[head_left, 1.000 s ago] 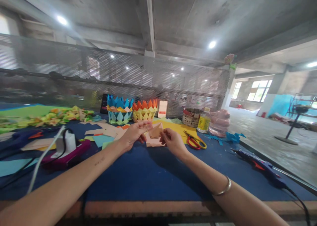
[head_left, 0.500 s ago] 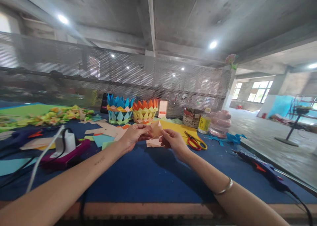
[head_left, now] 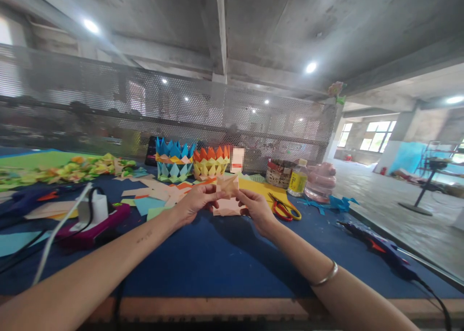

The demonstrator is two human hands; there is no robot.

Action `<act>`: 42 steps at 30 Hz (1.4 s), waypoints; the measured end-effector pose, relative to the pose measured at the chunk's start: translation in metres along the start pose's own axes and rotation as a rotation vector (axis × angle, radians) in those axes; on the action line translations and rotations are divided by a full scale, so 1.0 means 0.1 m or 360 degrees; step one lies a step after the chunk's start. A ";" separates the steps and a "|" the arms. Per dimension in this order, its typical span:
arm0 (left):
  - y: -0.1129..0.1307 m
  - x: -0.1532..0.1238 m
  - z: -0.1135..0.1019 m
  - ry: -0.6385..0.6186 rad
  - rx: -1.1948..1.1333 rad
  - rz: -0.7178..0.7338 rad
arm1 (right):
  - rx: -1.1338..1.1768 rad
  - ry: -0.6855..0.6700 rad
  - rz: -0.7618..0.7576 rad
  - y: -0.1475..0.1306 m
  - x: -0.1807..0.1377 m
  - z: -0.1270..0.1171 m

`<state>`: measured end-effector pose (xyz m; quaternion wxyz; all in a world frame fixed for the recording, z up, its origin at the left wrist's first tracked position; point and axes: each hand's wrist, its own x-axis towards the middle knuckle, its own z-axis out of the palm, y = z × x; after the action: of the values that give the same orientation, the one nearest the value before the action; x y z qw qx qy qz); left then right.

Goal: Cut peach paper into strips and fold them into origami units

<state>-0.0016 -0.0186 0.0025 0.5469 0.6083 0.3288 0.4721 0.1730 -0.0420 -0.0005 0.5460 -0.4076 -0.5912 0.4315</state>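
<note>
A small peach-coloured piece of folded paper [head_left: 228, 183] is held up over the table, its creases showing. My left hand [head_left: 197, 201] pinches its left side between thumb and fingers. At its lower right corner, my right hand [head_left: 254, 209] grips it the same way. Just below lies a peach paper sheet or stack [head_left: 225, 207] on the blue tabletop [head_left: 210, 258]. Behind the hands stand two folded-paper baskets, one with blue points [head_left: 174, 161] and one with orange points [head_left: 211, 163]. Scissors [head_left: 284, 208] with red and yellow handles rest right of my right hand.
On the right are a glue bottle [head_left: 297, 177], a pink jar [head_left: 321, 182], blue paper scraps [head_left: 342, 203] and a glue gun [head_left: 380, 249]. Leftward sit a purple power strip [head_left: 97, 224] with cables and a heap of yellow-green folded pieces [head_left: 83, 169]. A perforated metal screen [head_left: 181, 108] rises behind.
The folded paper has turned from a pointed shape to a flatter, squarer face towards me. Both hands keep hold of it, nearly in the same place.
</note>
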 end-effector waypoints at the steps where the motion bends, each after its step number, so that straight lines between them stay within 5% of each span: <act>1: 0.00 0.01 -0.01 0.0007 -0.0058 -0.0043 | 0.0005 0.0000 0.0013 0.00 0.00 0.01; 9: 0.04 0.03 -0.03 0.0088 -0.0518 -0.0130 | -0.0146 0.0000 -0.0021 -0.01 0.00 0.01; 19: -0.02 0.05 -0.05 0.0241 -0.0189 0.0080 | -0.0302 -0.0052 -0.0182 0.00 0.08 -0.09; 28: 0.04 -0.01 0.01 0.0174 0.0183 0.0168 | -0.0154 -0.0180 0.0029 -0.01 0.05 -0.08; 42: 0.02 0.01 -0.02 0.0213 0.0292 0.0421 | -0.0158 0.0001 -0.0133 0.00 0.04 -0.04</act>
<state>-0.0035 -0.0173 0.0042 0.3989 0.6608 0.3233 0.5474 0.1767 -0.0377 0.0007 0.5431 -0.4092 -0.6281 0.3783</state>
